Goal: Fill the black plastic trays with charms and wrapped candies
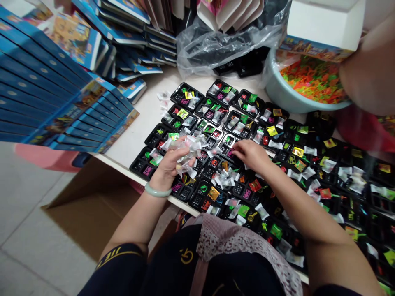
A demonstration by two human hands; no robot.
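My left hand (171, 164) is closed around a bunch of small clear plastic packets (188, 148), held just above the black trays near the table's front edge. A pale green bangle (157, 190) sits on that wrist. My right hand (251, 154) reaches down onto a black compartment tray (230, 148), fingers pinched together at a cell; what they pinch is hidden. Several black trays (188, 96) cover the white table, each cell holding small coloured toy pieces and clear packets.
Stacks of blue printed boxes (46, 82) lean at the left. A pale basin (282, 92) of neon orange and green pieces stands at the back right beside another person's arm (370, 70) and a white box (324, 22). A cardboard box (92, 205) sits on the floor.
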